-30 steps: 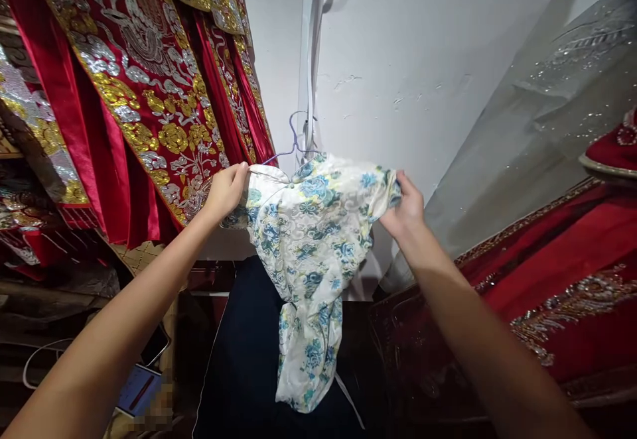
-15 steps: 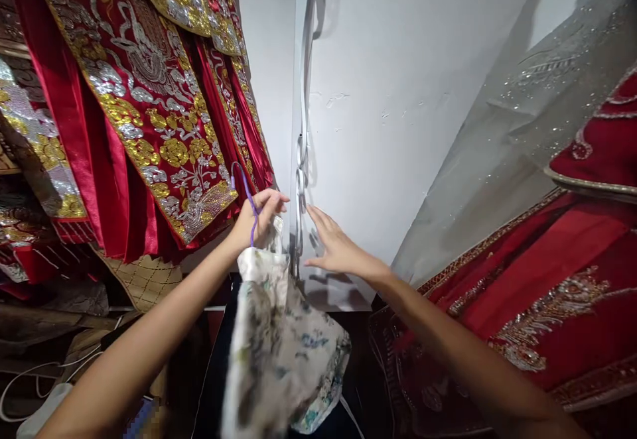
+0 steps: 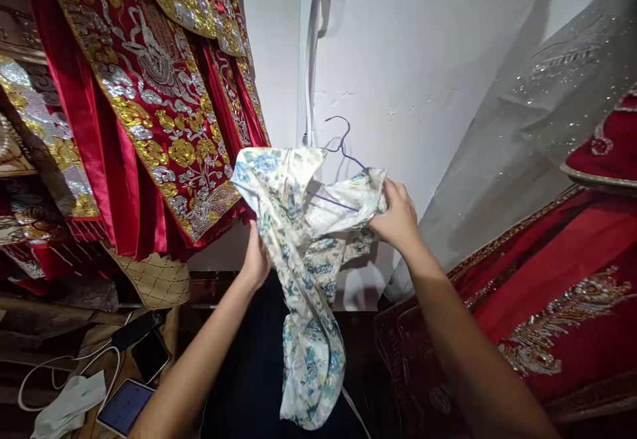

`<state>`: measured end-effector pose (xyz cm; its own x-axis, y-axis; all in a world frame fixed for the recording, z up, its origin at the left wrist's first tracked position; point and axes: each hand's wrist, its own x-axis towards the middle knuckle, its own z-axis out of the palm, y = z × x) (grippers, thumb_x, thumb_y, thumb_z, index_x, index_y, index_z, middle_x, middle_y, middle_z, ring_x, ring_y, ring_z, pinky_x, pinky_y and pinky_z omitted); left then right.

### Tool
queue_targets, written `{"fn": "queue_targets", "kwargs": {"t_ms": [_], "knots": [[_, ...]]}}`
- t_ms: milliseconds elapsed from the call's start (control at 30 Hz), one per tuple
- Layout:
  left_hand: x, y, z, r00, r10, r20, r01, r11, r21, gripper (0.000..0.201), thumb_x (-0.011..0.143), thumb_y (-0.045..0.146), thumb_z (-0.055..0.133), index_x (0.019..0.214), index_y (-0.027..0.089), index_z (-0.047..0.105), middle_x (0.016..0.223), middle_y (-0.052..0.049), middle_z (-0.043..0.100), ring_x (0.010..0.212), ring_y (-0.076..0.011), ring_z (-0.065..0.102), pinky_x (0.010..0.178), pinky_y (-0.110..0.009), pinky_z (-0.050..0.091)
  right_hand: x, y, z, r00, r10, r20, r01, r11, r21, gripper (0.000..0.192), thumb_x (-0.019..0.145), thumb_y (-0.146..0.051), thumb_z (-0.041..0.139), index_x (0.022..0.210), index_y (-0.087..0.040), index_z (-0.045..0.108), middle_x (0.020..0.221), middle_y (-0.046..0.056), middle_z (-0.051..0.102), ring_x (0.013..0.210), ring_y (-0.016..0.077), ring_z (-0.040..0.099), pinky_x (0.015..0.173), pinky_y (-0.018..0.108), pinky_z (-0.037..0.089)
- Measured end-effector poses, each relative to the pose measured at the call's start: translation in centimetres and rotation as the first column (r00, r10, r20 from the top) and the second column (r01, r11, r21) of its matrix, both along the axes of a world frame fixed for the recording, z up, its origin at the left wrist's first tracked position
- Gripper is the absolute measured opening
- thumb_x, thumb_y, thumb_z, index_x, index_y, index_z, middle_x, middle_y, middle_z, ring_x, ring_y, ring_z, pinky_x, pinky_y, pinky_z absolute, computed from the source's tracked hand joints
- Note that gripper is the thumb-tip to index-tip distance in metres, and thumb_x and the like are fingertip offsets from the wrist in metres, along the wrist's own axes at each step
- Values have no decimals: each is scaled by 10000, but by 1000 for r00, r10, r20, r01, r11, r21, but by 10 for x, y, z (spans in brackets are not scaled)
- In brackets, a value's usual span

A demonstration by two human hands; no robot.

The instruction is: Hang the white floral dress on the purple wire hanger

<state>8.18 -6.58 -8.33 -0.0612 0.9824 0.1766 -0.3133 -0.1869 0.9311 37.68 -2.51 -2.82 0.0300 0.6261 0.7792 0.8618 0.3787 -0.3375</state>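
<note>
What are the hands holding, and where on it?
Both hold the white silky garment with blue flowers on its purple wire hanger: right hand grips its top edge, left hand grips beneath the bunched top.

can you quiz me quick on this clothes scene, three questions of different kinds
1. True or false: the right hand grips the floral dress at its upper edge.
2. Multiple choice: what colour is the wire hanger that pokes up out of the dress? A) purple B) green C) orange
3. Fill in the missing word: the embroidered robes hanging to the left of the dress are red with gold and ____ stitching.

Key
1. True; the left hand is lower, against the cloth on the other side.
2. A
3. silver
</note>
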Motion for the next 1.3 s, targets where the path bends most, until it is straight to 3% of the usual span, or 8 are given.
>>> {"fn": "queue_targets", "kwargs": {"t_ms": [267,367,467,567,700,1100,1233,1300], "knots": [[27,-26,-87,970,233,-74,-241,961,-134,458,753,401,757,1158,198,685,1220,-105,720,1226,-315,635,1062,-424,490,-26,-23,15,942,286,175,-285,958,-29,852,716,-287,679,1522,-303,402,1411,111,506,1297,404,439,1073,571,369],[33,-37,-107,951,298,80,-270,929,-253,559,838,476,677,1331,230,588,1388,-106,627,1319,-292,571,1080,-400,485,-39,-56,-15,915,403,-36,-402,915,22,730,770,-332,673,1469,-312,463,1471,75,492,1394,384,371,1131,584,325],[41,-53,-114,931,328,164,-260,906,-335,723,837,573,675,1452,249,475,1487,-118,537,1377,-290,512,1101,-402,473,-70,-93,-69,805,321,-500,-378,926,-14,318,870,-378,610,1176,-296,641,1178,93,651,1113,319,591,964,520,476],[45,-69,-107,956,254,147,-220,952,-212,725,799,502,754,1441,281,501,1451,-94,577,1362,-267,532,1135,-370,442,-110,-118,-121,548,242,-801,-591,789,-166,239,852,-495,641,838,-259,609,773,32,625,674,221,574,645,379,492],[38,-83,-94,975,221,28,-217,970,-109,637,785,420,777,1376,295,577,1372,-63,643,1273,-261,610,1133,-364,445,-141,-124,-141,440,260,-859,-811,526,-256,408,881,-556,606,655,-237,493,579,-27,459,539,158,446,535,297,378],[33,-94,-101,972,200,-122,-216,966,-143,592,759,446,789,1291,255,613,1305,-88,665,1274,-297,596,1110,-400,449,-122,-130,-118,525,301,-796,-755,597,-272,397,947,-472,565,643,-222,511,585,-17,500,557,148,429,581,301,320],[37,-102,-101,741,638,-211,-650,760,16,685,845,484,676,1437,303,383,1454,-104,501,1328,-285,528,1114,-420,435,-121,-131,-116,464,223,-857,-698,688,-199,428,930,-470,567,588,-231,471,535,-20,437,517,146,373,539,304,285],[41,-104,-99,616,728,-301,-699,681,218,712,830,439,699,1437,301,353,1500,-126,409,1393,-290,438,1166,-430,365,-123,-132,-118,410,177,-895,-661,733,-158,451,915,-468,570,559,-235,419,512,-27,401,498,141,343,520,300,277]]}}
